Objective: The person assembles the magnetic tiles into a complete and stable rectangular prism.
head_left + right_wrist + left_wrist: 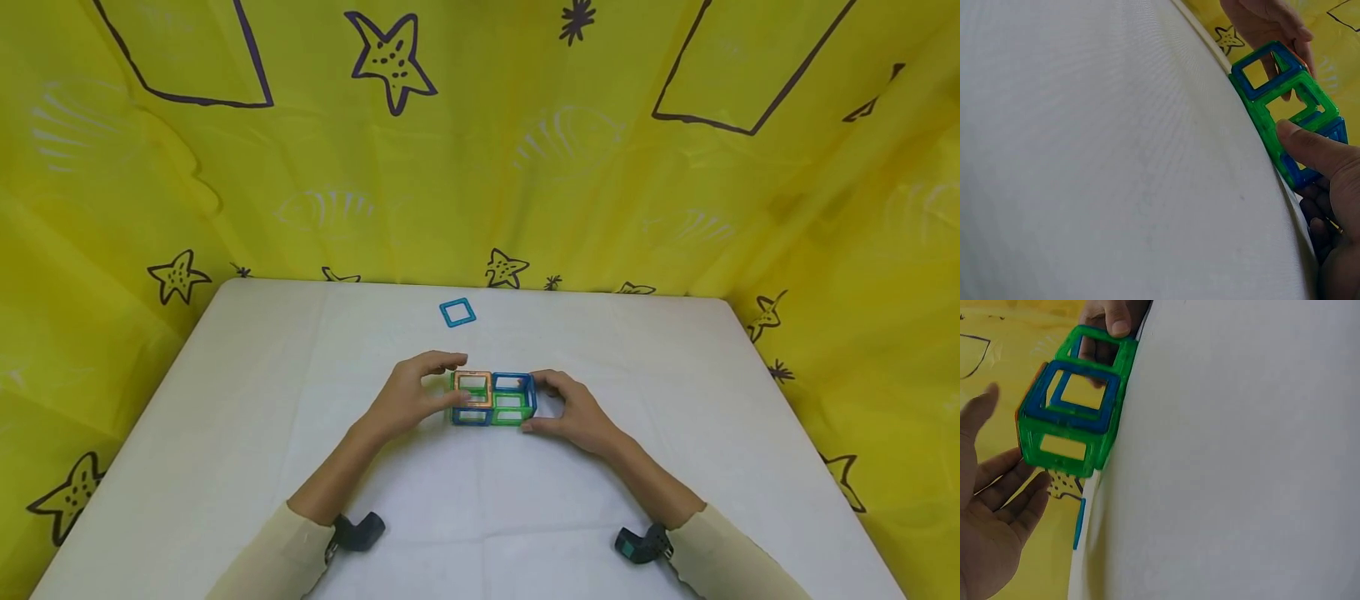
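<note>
A low box of see-through magnetic tiles (492, 414), green, blue and orange square frames, stands on the white table in front of me. An orange tile (491, 390) lies on top of its left half. My right hand (577, 417) holds the right end, thumb (1307, 147) against the near green side and fingers partly hidden behind. Around the left end my left hand (405, 396) is spread, thumb over the orange tile in the head view. The left wrist view shows its fingers (1016, 494) loosely extended beside the box's green end (1032, 447).
A loose blue square tile (462, 322) lies flat farther back on the white table (360, 333). A yellow curtain (465, 167) with drawn stars and fish hangs behind and at both sides. Dark wrist devices (360, 532) sit by both sleeves.
</note>
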A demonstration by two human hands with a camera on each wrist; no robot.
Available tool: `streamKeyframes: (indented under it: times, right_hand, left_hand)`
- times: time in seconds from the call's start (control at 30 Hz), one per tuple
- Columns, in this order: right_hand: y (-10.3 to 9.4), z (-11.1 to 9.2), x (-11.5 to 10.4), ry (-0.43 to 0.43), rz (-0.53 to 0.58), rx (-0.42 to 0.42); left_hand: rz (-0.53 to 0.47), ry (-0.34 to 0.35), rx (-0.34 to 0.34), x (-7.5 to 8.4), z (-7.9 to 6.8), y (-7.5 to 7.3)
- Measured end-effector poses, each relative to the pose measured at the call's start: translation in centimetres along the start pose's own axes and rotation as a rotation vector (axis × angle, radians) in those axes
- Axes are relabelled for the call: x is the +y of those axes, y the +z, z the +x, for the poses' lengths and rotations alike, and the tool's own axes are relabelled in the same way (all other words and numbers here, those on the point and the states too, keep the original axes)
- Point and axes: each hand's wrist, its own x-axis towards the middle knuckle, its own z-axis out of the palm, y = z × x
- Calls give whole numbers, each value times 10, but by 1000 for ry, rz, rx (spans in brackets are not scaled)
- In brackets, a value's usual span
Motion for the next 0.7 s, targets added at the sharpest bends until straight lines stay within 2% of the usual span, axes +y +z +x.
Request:
streamKeyframes:
  times: [0.2, 0.4, 0.57, 0.7]
  right_hand:
    - [0, 0, 1, -4, -1, 0]
    - [-1, 0, 1, -6, 0, 0]
    - [-1, 0, 2, 0, 7, 0]
    - [0, 0, 4, -1, 1, -2]
  left_hand:
    - [-91, -68, 121, -16, 7, -7]
    - [-157, -102, 185, -27, 16, -14]
    - [-151, -125, 229, -35, 27, -17]
    - [-96, -154, 248, -38, 35, -19]
